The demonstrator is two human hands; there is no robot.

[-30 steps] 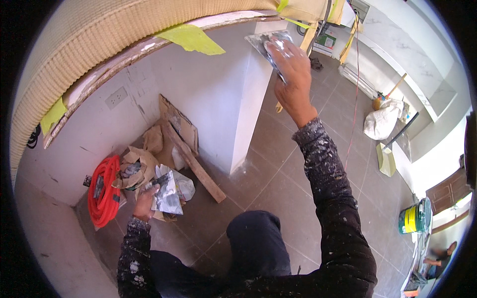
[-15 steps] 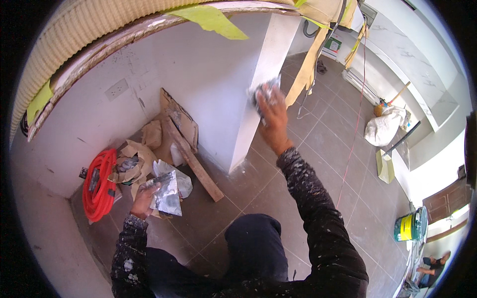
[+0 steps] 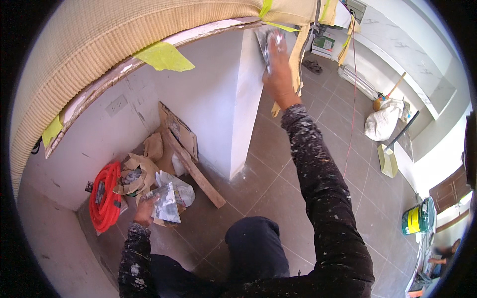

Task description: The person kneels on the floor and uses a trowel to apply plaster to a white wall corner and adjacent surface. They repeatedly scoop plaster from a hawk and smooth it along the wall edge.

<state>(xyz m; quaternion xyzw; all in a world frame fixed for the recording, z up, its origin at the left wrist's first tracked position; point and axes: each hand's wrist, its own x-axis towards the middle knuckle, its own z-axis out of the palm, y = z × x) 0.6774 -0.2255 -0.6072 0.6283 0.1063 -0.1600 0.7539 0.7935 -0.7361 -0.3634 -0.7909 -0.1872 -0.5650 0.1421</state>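
Note:
My right hand (image 3: 281, 79) is raised ahead of me, fingers closed round a putty knife (image 3: 262, 42). Its metal blade meets the top of the narrow white end face (image 3: 245, 94) of a low wall, just under the counter's edge. Low on the left, my left hand (image 3: 144, 210) grips a second, wide putty knife (image 3: 167, 203) whose flat metal blade carries smears of whitish putty. My fingers cover both handles. Both of my dark sleeves are spotted with dried white paint or putty.
Cardboard covering (image 3: 149, 30) with yellow-green tape overhangs the wall. A red hose coil (image 3: 105, 198), torn paper bags (image 3: 134, 174) and a wooden plank (image 3: 194, 171) lie left. Rightward are a dustpan (image 3: 387, 161), white sack (image 3: 382, 121), green bucket (image 3: 422, 218) and another person (image 3: 442, 260).
My right hand has moved up along the wall's end face with its putty knife, from mid-height to beneath the counter edge. My left hand has stayed low, still holding its knife.

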